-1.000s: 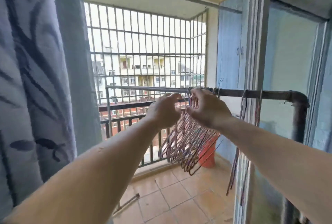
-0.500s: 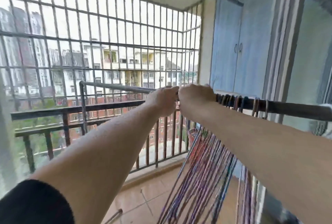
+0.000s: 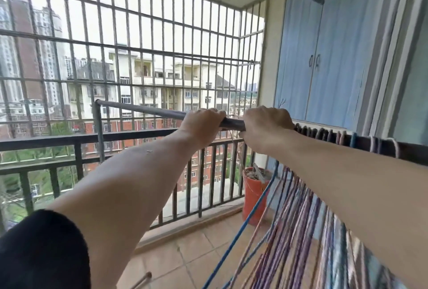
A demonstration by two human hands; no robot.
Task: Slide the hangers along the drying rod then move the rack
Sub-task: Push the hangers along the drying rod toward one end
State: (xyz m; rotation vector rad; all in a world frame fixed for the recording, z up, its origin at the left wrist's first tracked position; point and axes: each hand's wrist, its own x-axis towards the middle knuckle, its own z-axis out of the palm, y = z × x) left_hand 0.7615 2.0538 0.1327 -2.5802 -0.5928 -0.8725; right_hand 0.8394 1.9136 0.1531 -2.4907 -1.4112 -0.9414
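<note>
The grey drying rod (image 3: pixel 143 110) of a floor rack runs from an upright post (image 3: pixel 99 126) at the left across to the right edge. My left hand (image 3: pixel 203 124) is closed over the rod near its middle. Just to its right, my right hand (image 3: pixel 266 129) grips the rod too, touching the first hanger hooks. Several wire hangers (image 3: pixel 298 224), pink, purple and blue, hang bunched along the rod right of my right hand, their hooks (image 3: pixel 328 136) spread along it. My right forearm hides part of them.
A balcony railing (image 3: pixel 76 138) with a window grille (image 3: pixel 162 52) above stands just behind the rack. An orange bucket (image 3: pixel 253 193) sits in the far corner on the tiled floor (image 3: pixel 176 263). Blue cupboard doors (image 3: pixel 324 57) fill the right wall.
The view has come closer to the rod and turned left, away from the curtain. Both hands went from handling the hanger bunch to gripping the rod, and the hangers now sit to the right.
</note>
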